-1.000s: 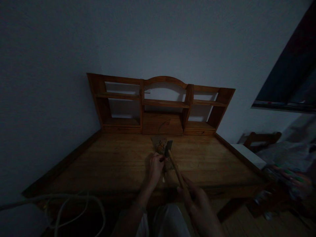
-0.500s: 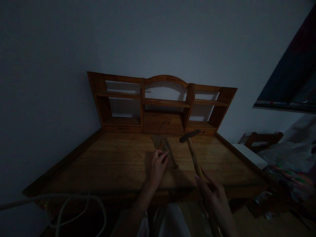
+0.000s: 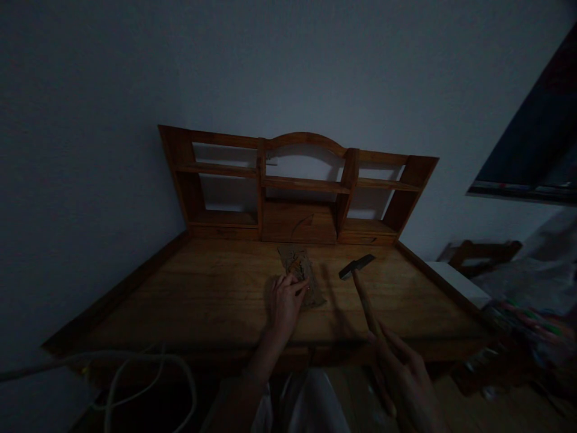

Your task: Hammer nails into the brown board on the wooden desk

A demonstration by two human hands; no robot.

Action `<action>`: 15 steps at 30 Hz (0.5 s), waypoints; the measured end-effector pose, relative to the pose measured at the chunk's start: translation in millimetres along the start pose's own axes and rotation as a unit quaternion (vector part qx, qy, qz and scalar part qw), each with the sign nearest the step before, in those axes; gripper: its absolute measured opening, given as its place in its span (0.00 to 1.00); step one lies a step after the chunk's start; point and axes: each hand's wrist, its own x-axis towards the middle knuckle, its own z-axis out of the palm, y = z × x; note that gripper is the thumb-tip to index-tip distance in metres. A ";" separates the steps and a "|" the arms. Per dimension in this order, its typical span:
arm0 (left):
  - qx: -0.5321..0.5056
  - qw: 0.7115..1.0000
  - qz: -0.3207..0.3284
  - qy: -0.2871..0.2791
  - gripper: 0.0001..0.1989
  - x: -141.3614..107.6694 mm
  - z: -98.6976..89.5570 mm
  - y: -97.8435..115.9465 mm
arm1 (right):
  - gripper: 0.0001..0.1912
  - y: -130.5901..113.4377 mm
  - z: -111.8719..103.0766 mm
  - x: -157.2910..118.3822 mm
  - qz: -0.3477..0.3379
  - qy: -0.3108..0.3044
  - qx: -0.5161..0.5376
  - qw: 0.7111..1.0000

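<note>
My right hand [image 3: 401,367] is wrapped round the wooden handle of a hammer [image 3: 367,300]. Its dark metal head is over the right half of the wooden desk [image 3: 202,288], apart from the brown piece there. That thin, ragged brown piece [image 3: 315,285], perhaps cloth or paper, lies flat near the desk's middle with small dark bits on it. Over its near left part rests my left hand [image 3: 285,300], thumb and fingertips pinched together. What they pinch is too small and dark to make out.
A wooden shelf unit [image 3: 302,187] stands along the desk's back edge. Pale cable loops [image 3: 180,364] hang at the front left. On the right are a wooden chair back [image 3: 487,255], a white surface [image 3: 460,285] and a heap of mixed items [image 3: 532,325].
My right hand has moved the hammer right, with its head lower in view. My left hand stays at the brown piece, its fingers slightly shifted.
</note>
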 end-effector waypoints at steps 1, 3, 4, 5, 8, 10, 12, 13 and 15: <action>-0.002 1.000 0.002 0.002 0.12 0.2 0.4 -0.2 | 0.43 1.0 0.6 1.0 -0.003 0.000 0.003 1.000; -0.008 1.000 0.009 0.004 0.13 0.6 -0.1 0.1 | 0.42 2.7 2.1 2.8 -0.011 -0.007 0.008 1.000; -0.011 1.000 0.014 0.005 0.13 0.8 -1.0 0.6 | 0.42 3.3 2.9 3.3 -0.015 -0.012 0.011 1.000; -0.013 1.000 0.018 0.007 0.14 0.9 -2.3 1.3 | 0.42 3.8 3.7 3.5 -0.016 -0.015 0.015 1.000; -0.025 0.999 0.011 0.027 0.15 0.8 -6.7 4.0 | 0.42 4.7 5.8 2.3 -0.013 -0.019 0.030 0.999; -0.036 0.998 -0.004 0.045 0.14 0.4 -8.7 5.5 | 0.41 4.4 6.9 0.5 -0.014 -0.023 0.030 0.999; -0.042 0.997 -0.019 0.058 0.14 -0.2 -9.3 6.3 | 0.40 2.4 8.2 -1.9 -0.021 -0.026 0.013 0.999; -0.042 0.997 -0.027 0.063 0.13 -0.6 -9.0 6.4 | 0.39 0.5 9.0 -3.2 -0.029 -0.026 -0.002 0.999; -0.040 0.996 -0.041 0.070 0.10 -1.1 -7.4 6.0 | 0.36 -4.9 11.1 -6.0 -0.066 -0.020 -0.038 0.997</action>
